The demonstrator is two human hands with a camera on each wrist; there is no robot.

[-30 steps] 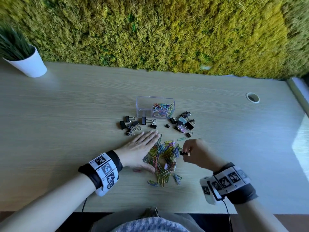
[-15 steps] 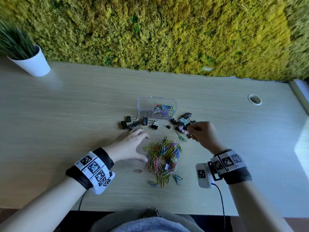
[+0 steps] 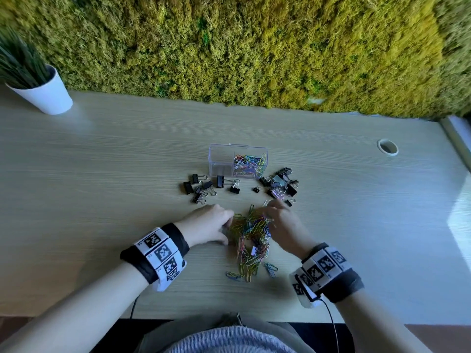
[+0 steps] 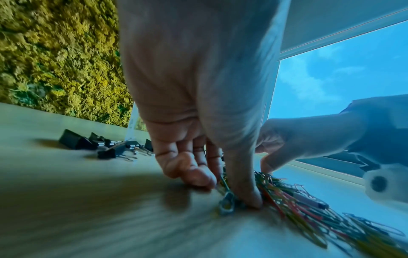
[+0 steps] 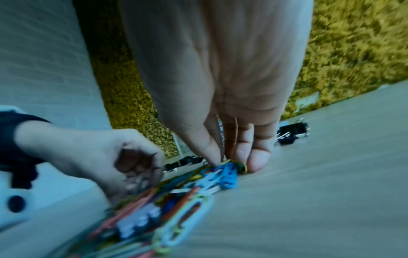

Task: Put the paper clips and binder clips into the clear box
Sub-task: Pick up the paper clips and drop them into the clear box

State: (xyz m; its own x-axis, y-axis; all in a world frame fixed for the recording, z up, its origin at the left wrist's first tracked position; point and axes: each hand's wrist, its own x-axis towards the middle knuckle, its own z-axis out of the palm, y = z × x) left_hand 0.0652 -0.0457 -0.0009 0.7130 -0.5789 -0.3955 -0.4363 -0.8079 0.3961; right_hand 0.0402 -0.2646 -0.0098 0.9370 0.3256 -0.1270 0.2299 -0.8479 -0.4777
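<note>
From the head view, a heap of coloured paper clips (image 3: 251, 238) lies on the tabletop (image 3: 102, 174) near the middle of its near edge, its long axis running from the near edge toward the far edge, with a few stray clips at its near end. The left hand (image 3: 207, 226) is at the heap's left side and the right hand (image 3: 285, 225) at its right side, both touching it. Beyond the heap stands the clear box (image 3: 238, 161), its long side parallel to the far edge; its right part holds coloured paper clips, and its left part shows none. Black binder clips (image 3: 201, 188) lie scattered just in front of the box's left half, and a denser cluster of binder clips (image 3: 280, 186) sits just off its right end. A white plant pot (image 3: 44, 94) stands at the far left corner, before a moss wall (image 3: 242, 47). In the left wrist view, the left hand's fingers (image 4: 194, 171) curl downward and the thumb presses into the heap's edge, pinching clips. In the right wrist view, the right hand's fingers (image 5: 253, 157) and thumb close on a blue clip at the heap's far end; the view is blurred.
</note>
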